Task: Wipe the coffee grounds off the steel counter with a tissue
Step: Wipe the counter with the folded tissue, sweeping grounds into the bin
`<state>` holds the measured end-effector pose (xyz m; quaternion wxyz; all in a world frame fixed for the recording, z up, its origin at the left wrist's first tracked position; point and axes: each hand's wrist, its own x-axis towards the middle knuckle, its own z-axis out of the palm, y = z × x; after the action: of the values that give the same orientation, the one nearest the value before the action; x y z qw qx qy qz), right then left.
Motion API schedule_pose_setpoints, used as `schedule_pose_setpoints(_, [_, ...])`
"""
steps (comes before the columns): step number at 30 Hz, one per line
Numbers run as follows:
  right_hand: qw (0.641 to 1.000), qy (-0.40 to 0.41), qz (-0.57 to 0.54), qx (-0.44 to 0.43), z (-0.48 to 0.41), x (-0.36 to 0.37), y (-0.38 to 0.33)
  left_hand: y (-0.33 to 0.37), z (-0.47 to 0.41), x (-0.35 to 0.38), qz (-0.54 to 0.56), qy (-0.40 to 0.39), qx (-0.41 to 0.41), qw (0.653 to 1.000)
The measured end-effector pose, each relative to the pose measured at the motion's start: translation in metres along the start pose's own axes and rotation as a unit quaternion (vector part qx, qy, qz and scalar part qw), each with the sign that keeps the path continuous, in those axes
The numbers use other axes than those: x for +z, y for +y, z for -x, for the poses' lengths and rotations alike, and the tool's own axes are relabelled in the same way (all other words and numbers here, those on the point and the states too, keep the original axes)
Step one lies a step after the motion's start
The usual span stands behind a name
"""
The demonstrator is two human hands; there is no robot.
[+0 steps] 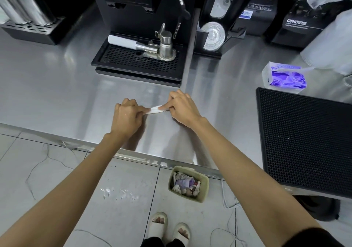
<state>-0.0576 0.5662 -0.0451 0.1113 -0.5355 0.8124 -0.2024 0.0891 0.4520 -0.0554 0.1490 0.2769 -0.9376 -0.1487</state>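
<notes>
Both hands are meeting near the front edge in the head view. The left hand and the right hand are each pinching one end of a small white folded tissue, fingers curled round it, pulling it into a flat strip between them. It's sitting low over the shiny brushed-steel desk, in front of the black perforated drip tray of the coffee machine. I honestly can't tell if the tissue is touching the steel or hovering just above it. I'm also not seeing any grounds on the steel from this angle; they may be too fine to show up.

Off to the right, a white-and-purple soft pack of tissues is lying just behind a black ribbed rubber mat. Down on the tiled floor, a pale green plastic bin full of crumpled paper is standing under the desk's edge.

What I'd be worrying about:
- Thin tissue stretched between two pinches is begging to tear if they're tugging apart while wiping.
- A narrow strip is covering little, so grounds could be slipping past the ends and smearing.
- Sweeping toward the edge might be dumping grounds on the floor, not in the bin.
- Pushing away could be shoving them under the tray.
</notes>
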Motion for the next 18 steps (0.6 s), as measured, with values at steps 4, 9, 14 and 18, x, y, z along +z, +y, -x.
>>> schedule_pose_setpoints(4, [1.0,-0.009,-0.027,-0.006,0.013,0.0,0.005,0.007,0.013,0.004,0.008,0.003,0.01,1.0])
schedule_pose_setpoints(9, [0.999,-0.024,-0.042,-0.011,0.051,-0.008,0.02,0.041,0.045,0.011,0.044,0.007,0.054,0.998])
schedule_pose_setpoints(14, [0.999,-0.003,-0.042,-0.011,0.102,-0.011,0.04,0.073,0.073,0.021,0.085,-0.007,0.087,0.993])
schedule_pose_setpoints(18, [0.998,-0.004,-0.061,0.031,0.127,-0.019,0.046,0.088,0.076,0.023,0.099,-0.049,0.125,0.986])
